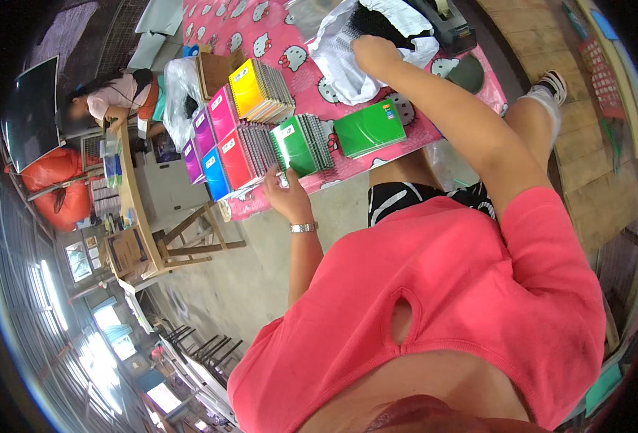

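Note:
My left hand is at the near edge of the table, fingers apart, with the fingertips at the lower corner of a stack of green spiral notebooks. A stack of red spiral notebooks stands just left of it. My right hand reaches into the mouth of a white plastic bag. Its fingers are hidden there, beside a black mass whose kind I cannot make out. Between my hands a smaller pile of green notebooks lies flat.
Yellow, pink, blue and purple notebook stacks fill the left of the table, whose pink cover shows cartoon cat heads. A dark device stands at the back right. Another person is by a wooden table at left.

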Demonstrator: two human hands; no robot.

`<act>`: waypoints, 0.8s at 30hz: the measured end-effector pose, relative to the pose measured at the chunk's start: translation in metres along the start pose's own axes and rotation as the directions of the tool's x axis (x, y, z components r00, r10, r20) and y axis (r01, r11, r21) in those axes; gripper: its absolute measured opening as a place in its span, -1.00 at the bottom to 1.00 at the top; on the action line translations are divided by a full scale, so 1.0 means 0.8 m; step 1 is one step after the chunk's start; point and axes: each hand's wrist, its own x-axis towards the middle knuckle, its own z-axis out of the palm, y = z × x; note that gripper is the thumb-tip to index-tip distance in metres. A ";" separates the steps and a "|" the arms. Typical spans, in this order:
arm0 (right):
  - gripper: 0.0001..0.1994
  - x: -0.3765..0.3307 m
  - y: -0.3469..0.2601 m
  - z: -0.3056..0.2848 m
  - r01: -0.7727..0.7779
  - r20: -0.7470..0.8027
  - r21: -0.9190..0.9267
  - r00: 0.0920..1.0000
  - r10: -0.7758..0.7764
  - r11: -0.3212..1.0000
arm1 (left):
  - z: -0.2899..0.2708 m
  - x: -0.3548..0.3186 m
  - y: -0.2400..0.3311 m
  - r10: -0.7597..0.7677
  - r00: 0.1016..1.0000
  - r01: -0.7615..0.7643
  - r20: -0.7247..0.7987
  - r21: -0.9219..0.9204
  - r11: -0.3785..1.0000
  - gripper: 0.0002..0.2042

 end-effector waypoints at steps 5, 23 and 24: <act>-0.76 -0.002 0.008 -0.049 0.195 -0.399 0.132 0.908 -0.128 0.972 | 0.032 -0.039 0.127 0.738 0.648 -0.721 0.191 -0.159 0.674 -0.66; -0.72 -0.240 0.052 -0.095 -0.101 0.059 0.662 0.995 0.083 0.743 | 0.084 -0.048 0.154 0.871 0.244 -0.877 0.426 -0.286 0.385 -0.76; -0.72 -0.242 0.055 -0.091 -0.104 0.059 0.663 0.994 0.087 0.741 | 0.085 -0.048 0.152 0.871 0.250 -0.882 0.423 -0.271 0.385 -0.75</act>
